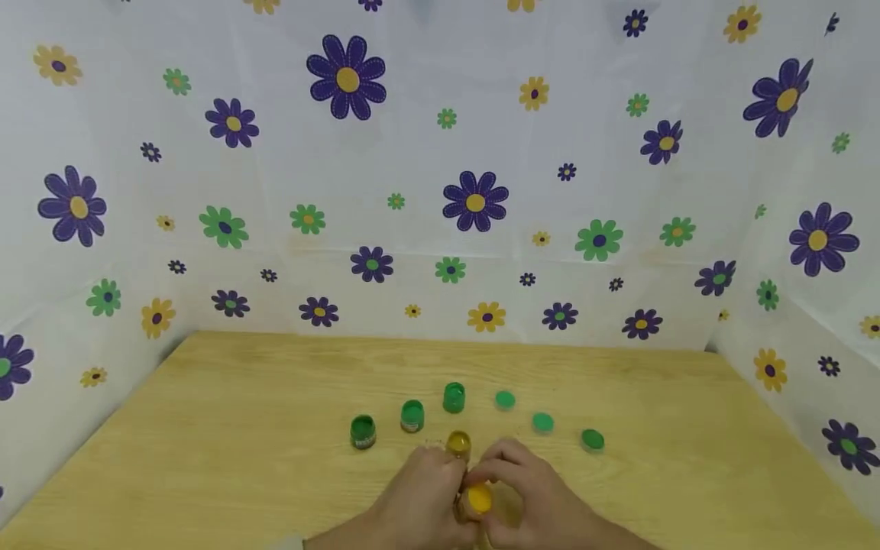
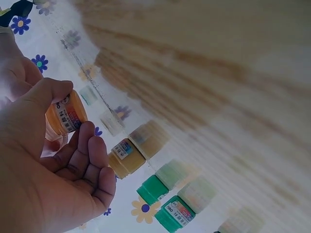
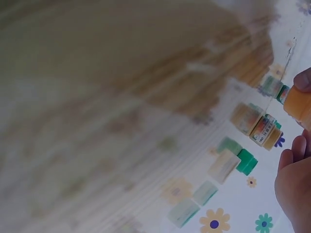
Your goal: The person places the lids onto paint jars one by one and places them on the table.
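Observation:
A small jar of orange-yellow paint [image 2: 67, 115] with a printed label is held between both hands. Its yellow top [image 1: 479, 499] faces the head camera. My left hand [image 1: 425, 489] grips the jar from the left, thumb and fingers around its body. From the other side, my right hand [image 1: 532, 493] curls its thumb and index finger around the top; part of this grip is hidden. Just beyond the hands stands an ochre paint jar [image 1: 458, 443], upright. In the right wrist view, the orange jar [image 3: 297, 104] is cut off by the frame edge.
Three green paint jars, a dark one [image 1: 363, 432], a middle one [image 1: 412, 416] and a far one [image 1: 454, 398], stand uncapped in a slanting row. Three green lids [image 1: 505, 400] [image 1: 543, 422] [image 1: 593, 440] lie to the right on the wooden table [image 1: 275, 397]. A flowered cloth [image 1: 412, 153] surrounds the table.

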Available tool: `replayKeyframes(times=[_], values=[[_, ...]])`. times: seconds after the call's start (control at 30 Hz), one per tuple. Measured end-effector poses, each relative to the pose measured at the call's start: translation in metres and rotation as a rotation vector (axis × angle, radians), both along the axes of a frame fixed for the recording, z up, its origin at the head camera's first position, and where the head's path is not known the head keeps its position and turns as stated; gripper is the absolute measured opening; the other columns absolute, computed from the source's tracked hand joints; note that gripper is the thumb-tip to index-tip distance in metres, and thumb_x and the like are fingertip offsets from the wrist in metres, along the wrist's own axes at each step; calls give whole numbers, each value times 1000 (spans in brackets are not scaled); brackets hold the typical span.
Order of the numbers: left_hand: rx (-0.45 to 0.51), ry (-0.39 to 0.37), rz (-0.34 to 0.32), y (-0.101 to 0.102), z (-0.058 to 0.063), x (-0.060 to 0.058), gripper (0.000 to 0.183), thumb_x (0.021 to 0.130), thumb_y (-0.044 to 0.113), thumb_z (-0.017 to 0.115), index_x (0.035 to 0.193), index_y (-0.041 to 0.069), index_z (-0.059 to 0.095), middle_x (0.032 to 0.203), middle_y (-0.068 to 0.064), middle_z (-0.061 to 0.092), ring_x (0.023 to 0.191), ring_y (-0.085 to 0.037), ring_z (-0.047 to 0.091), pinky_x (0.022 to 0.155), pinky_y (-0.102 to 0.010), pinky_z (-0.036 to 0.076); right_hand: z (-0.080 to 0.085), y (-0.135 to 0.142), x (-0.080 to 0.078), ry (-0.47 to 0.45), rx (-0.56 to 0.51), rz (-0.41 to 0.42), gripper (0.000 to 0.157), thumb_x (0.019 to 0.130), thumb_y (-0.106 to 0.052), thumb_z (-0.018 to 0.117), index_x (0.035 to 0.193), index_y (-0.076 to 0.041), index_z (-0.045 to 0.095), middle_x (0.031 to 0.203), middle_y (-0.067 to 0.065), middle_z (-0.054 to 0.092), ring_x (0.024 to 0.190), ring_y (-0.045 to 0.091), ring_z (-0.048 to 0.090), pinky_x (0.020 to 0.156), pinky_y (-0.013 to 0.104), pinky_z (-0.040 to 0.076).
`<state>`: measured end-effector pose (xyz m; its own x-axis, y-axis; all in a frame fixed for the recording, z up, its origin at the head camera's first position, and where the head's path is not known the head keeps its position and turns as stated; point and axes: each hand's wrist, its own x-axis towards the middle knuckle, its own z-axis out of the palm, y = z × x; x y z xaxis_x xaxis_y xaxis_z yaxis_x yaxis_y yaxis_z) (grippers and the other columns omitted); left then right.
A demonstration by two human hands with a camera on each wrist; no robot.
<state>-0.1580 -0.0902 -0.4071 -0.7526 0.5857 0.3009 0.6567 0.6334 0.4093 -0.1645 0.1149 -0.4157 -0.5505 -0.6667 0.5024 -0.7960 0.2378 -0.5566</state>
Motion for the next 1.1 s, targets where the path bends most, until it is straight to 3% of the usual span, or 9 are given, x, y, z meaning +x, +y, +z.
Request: replayKeyframes(times=[0.03, 0.13, 0.37, 0.67, 0.8, 1.1], values=[[6, 33, -6, 0, 4, -3, 23, 71, 27, 85, 72, 13, 67, 55, 14, 44, 50, 5, 37, 46, -8, 33, 3, -1, -4, 34, -7, 3, 44, 77, -1, 76, 116, -20, 67, 109, -7, 56, 97, 7, 54, 83, 25, 52], [-15, 33, -25, -2, 10, -6, 22, 71, 27, 84, 71, 13, 66, 56, 16, 42, 51, 6, 36, 49, -8, 33, 7, -1, -8, 44, 15, 12, 41, 79, -3, 76, 115, -19, 67, 108, -7, 57, 97, 7, 54, 83, 24, 52], [-127, 122, 62, 2, 19, -12, 23, 68, 27, 82, 75, 14, 64, 61, 13, 47, 58, 0, 39, 63, -22, 38, 15, -3, -13, 95, 15, -118, 35, 74, -6, 78, 106, -17, 69, 104, -9, 58, 90, 9, 57, 79, 26, 54], [-161, 129, 58, 3, 13, 0, 30, 67, 33, 84, 72, 16, 60, 61, 12, 45, 59, -3, 39, 64, -24, 39, 9, -4, -2, 175, 72, -119, 32, 72, -10, 79, 101, -15, 67, 102, -7, 56, 96, 6, 52, 84, 21, 50], [-151, 107, 38, 3, 12, 0, 33, 70, 37, 84, 70, 16, 59, 60, 13, 43, 58, -2, 38, 66, -24, 40, 8, -4, -1, 187, 55, -103, 33, 71, -9, 77, 102, -15, 66, 103, -5, 56, 96, 8, 52, 85, 22, 50], [-70, -17, 40, 1, 15, 0, 26, 69, 26, 84, 77, 13, 63, 63, 10, 51, 59, -1, 40, 67, -23, 39, 9, -1, -3, 144, 33, -100, 35, 71, -6, 76, 104, -16, 68, 107, -5, 59, 99, 9, 55, 87, 26, 52]])
